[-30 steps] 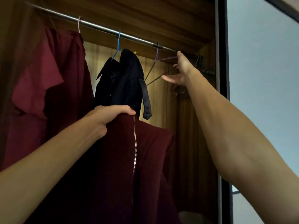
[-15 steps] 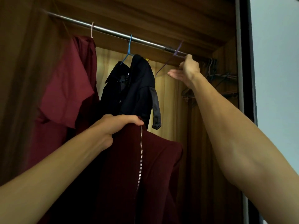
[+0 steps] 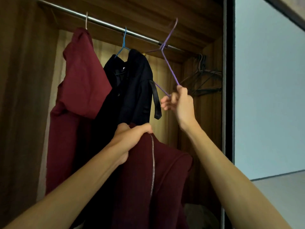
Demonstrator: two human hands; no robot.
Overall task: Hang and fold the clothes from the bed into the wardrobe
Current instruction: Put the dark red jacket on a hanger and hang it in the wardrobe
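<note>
My left hand (image 3: 132, 134) grips the top of a dark red zipped garment (image 3: 153, 184), held up in front of the open wardrobe. My right hand (image 3: 179, 100) holds a purple wire hanger (image 3: 170, 63) by its lower corner; the hanger is tilted, with its hook off the metal rail (image 3: 105, 23) and pointing up to the right. On the rail hang a dark red garment (image 3: 80, 83) on a pale hanger and a black garment (image 3: 132, 85) on a blue hanger (image 3: 123, 45).
Several empty dark hangers (image 3: 204, 78) bunch at the rail's right end against the wardrobe's side wall. The wardrobe's dark frame (image 3: 229, 96) runs down the right, with a pale wall (image 3: 267, 96) beyond. A wooden panel (image 3: 23, 113) closes the left side.
My right hand has taken the purple hanger off the rail and drawn it down and toward me. My left hand keeps its grip on the zipped garment.
</note>
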